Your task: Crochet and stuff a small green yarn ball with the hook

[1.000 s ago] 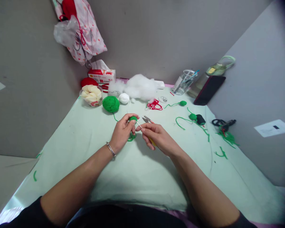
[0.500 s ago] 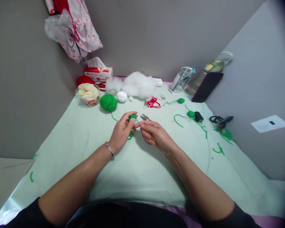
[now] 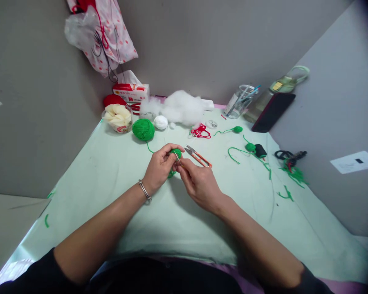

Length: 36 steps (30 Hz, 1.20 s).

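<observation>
Between the thumb and fingers of my left hand [image 3: 160, 166] is a small green crocheted piece [image 3: 176, 153]. My right hand [image 3: 199, 179] is closed on a crochet hook [image 3: 178, 159], whose thin metal shaft meets the green piece; its handle is mostly hidden in my fingers. Loops of green yarn [image 3: 171, 174] hang below the left hand. A strand runs from the hands toward a green yarn ball [image 3: 143, 130] behind them. Thread snips [image 3: 198, 156] with orange handles lie on the table just beyond my right hand.
White stuffing [image 3: 182, 108] and a white yarn ball [image 3: 160, 122] lie at the back, beside a tub [image 3: 118, 118] and a tissue box [image 3: 131, 92]. A clear cup [image 3: 239, 102], bottle [image 3: 263, 102] and phone [image 3: 273, 112] stand back right. Green yarn scraps [image 3: 286, 193] lie to the right.
My right hand has turned and drawn closer to the left, bringing the hook up against the green piece. The snips are now more fully visible. The whole view has shifted slightly.
</observation>
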Each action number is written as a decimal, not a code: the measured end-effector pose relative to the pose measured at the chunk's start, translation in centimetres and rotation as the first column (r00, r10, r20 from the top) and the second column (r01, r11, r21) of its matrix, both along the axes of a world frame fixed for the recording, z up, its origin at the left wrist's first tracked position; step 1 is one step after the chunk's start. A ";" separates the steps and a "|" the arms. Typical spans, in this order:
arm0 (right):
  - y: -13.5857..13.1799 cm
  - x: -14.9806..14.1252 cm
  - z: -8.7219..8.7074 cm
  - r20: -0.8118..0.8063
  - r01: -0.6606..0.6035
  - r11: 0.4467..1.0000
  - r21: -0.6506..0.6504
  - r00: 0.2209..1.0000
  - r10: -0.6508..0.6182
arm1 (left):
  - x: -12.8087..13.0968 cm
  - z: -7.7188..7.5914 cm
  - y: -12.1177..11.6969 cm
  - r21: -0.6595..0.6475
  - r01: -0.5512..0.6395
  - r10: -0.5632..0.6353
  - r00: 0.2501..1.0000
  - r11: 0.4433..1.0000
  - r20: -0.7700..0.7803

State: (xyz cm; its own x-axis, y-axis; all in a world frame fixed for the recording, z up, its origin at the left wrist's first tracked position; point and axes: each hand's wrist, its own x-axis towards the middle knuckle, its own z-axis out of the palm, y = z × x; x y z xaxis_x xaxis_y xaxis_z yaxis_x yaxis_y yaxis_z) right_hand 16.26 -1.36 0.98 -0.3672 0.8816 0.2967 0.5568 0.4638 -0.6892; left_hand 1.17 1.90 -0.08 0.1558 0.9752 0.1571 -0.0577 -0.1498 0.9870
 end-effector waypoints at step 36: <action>2.6 1.2 0.1 -0.510 -0.007 0.964 -0.265 0.850 -0.134 | 0.0 -0.6 0.2 -0.116 -0.027 0.047 0.983 0.993 0.178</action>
